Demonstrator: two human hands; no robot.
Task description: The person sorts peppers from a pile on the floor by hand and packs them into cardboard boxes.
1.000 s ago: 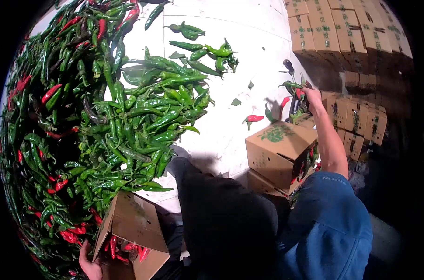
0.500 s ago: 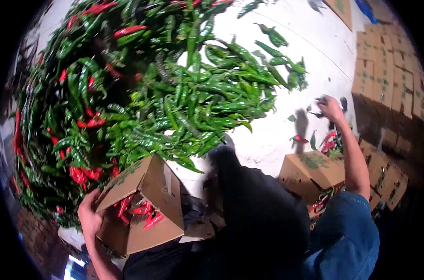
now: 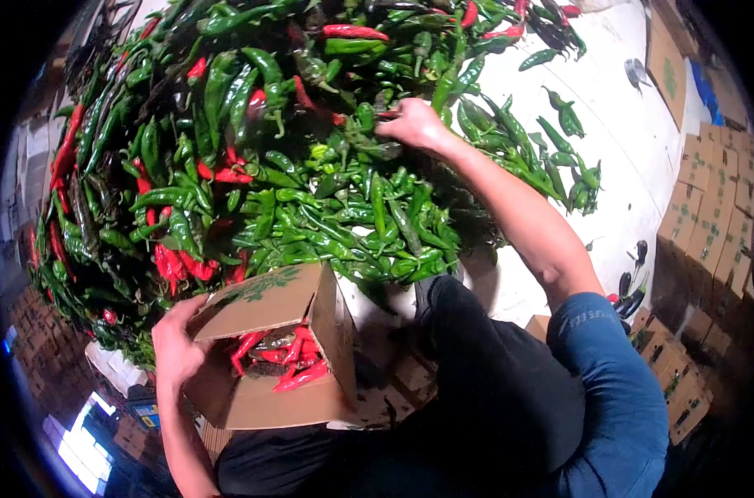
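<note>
My left hand (image 3: 178, 340) is closed on the side edge of an open cardboard box (image 3: 252, 307), which tilts toward me on my lap. Red chili peppers (image 3: 290, 357) lie inside it. Far out over the pile, my right hand (image 3: 416, 124) has its fingers bent together on a dark reddish chili pepper (image 3: 387, 114), only partly visible. Around that hand are green chili peppers (image 3: 377, 199), and a red chili pepper (image 3: 356, 32) lies farther back on the heap.
The large heap rests on a white surface (image 3: 617, 149). Loose green peppers (image 3: 568, 120) lie at its right edge. Dark peppers (image 3: 632, 299) sit beside my right elbow. Stacked cardboard boxes (image 3: 709, 207) stand at the right, and a bright screen-like patch (image 3: 85, 444) shows at lower left.
My right hand has swung from the far right, where it was over small dark pieces, leftward into the pepper heap. My left hand stays on the box. The view has shifted.
</note>
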